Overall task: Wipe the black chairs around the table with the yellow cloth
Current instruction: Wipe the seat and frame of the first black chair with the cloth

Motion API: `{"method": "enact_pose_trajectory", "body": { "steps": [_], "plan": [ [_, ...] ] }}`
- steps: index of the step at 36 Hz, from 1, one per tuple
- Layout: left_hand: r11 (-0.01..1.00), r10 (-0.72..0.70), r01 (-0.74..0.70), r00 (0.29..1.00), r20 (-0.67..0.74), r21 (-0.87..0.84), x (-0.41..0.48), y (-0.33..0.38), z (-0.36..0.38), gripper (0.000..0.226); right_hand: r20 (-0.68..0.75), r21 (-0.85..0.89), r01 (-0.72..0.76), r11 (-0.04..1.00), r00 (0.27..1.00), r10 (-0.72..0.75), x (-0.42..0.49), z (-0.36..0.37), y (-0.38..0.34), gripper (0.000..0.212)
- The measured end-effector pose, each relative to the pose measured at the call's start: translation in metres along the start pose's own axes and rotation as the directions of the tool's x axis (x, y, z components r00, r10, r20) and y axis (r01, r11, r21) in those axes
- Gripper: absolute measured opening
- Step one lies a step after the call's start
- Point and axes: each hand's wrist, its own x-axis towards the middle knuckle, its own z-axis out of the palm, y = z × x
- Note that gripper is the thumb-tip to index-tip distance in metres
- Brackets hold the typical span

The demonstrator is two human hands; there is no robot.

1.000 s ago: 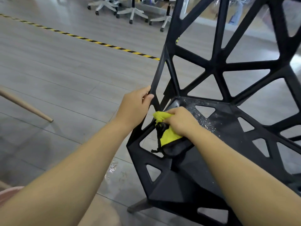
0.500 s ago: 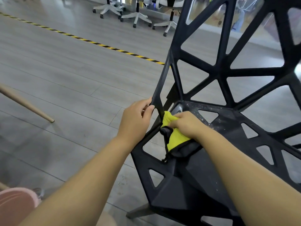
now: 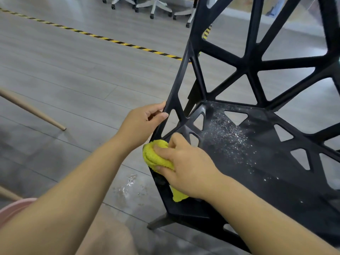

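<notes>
I have one black chair (image 3: 257,162) in front of me. My left hand (image 3: 141,124) has its grip closed on the thin side bar of the chair to hold it steady. My right hand (image 3: 185,168) has its grip pressed shut on the cloth (image 3: 156,157). The cloth is bunched up and sits on the left edge of the seat, near the front corner.

I think I am in the wiping step, doing the seat edge of this chair. The job looks far from done. White dust (image 3: 228,135) lies all over the middle of the seat, just to the right of my cloth hand. The tall back with its many holes may need a wipe too.

Next I should slide the cloth to the right, across the dust, and press flat so it picks the bits up. I should go slow near the holes, so dust does not drop through to the floor (image 3: 73,70). A small wet patch (image 3: 128,184) shines on the floor beside the chair.
</notes>
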Motion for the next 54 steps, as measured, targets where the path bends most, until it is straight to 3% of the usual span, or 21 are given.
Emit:
{"method": "enact_pose_trajectory", "body": {
  "steps": [3, 6, 9, 13, 20, 27, 31, 33, 37, 40, 46, 50, 54],
  "plan": [
    [1.0, 0.003, -0.003, 1.0, -0.023, 0.01, -0.009, -0.002, 0.001, 0.025, -0.016, -0.054, 0.061, 0.997, 0.998, -0.062, -0.008, 0.004, 0.003, 0.038],
    [0.999, 0.027, -0.026, 0.999, -0.041, 0.041, -0.018, -0.005, 0.003, 0.032, 0.08, -0.113, 0.058, 0.992, 0.996, -0.049, -0.022, 0.004, 0.017, 0.044],
    [0.996, 0.029, -0.024, 0.998, -0.058, 0.086, -0.024, -0.011, 0.004, 0.027, 0.088, -0.111, 0.001, 0.994, 0.996, 0.009, -0.042, 0.004, 0.029, 0.043],
    [0.989, 0.035, -0.023, 0.996, -0.08, 0.144, -0.026, -0.013, 0.007, 0.012, 0.004, -0.13, -0.048, 0.99, 0.999, 0.049, -0.053, 0.012, 0.023, 0.041],
    [0.981, 0.019, -0.007, 0.998, -0.064, 0.191, -0.025, -0.014, 0.003, 0.009, -0.113, -0.053, 0.031, 0.998, 0.993, -0.037, -0.027, 0.023, -0.009, 0.048],
    [0.961, 0.086, -0.058, 0.992, -0.092, 0.269, -0.028, -0.01, 0.006, 0.015, 0.006, -0.082, 0.102, 0.991, 0.995, -0.101, -0.059, 0.024, 0.01, 0.045],
    [0.943, 0.121, -0.077, 0.986, -0.117, 0.323, -0.03, -0.007, 0.01, 0.017, -0.029, -0.049, -0.007, 0.999, 1.0, 0.005, -0.064, 0.018, 0.023, 0.041],
    [0.938, 0.132, -0.073, 0.979, -0.156, 0.339, -0.031, -0.007, 0.015, 0.018, -0.064, -0.057, -0.137, 0.989, 0.989, 0.133, -0.052, 0.012, 0.029, 0.037],
    [0.927, 0.147, -0.056, 0.964, -0.222, 0.37, -0.032, -0.007, 0.022, 0.017, 0.018, -0.017, -0.396, 0.918, 0.918, 0.396, -0.02, 0.006, 0.046, 0.035],
    [0.899, 0.158, -0.036, 0.956, -0.246, 0.437, -0.029, -0.005, 0.022, 0.014, 0.044, -0.003, -0.431, 0.902, 0.901, 0.431, -0.013, 0.005, 0.048, 0.033],
    [0.916, 0.116, -0.002, 0.958, -0.26, 0.401, -0.018, 0.0, 0.019, 0.014, 0.074, -0.082, -0.342, 0.936, 0.935, 0.347, -0.033, 0.008, 0.042, 0.035],
    [0.896, 0.11, 0.027, 0.953, -0.282, 0.443, -0.01, 0.006, 0.02, 0.027, 0.034, -0.041, -0.452, 0.891, 0.891, 0.453, -0.007, 0.009, 0.049, 0.032],
    [0.89, 0.077, 0.065, 0.954, -0.291, 0.452, -0.007, 0.01, 0.021, 0.025, -0.014, 0.045, -0.547, 0.836, 0.836, 0.548, 0.038, 0.01, 0.078, 0.029]
  ]
}}
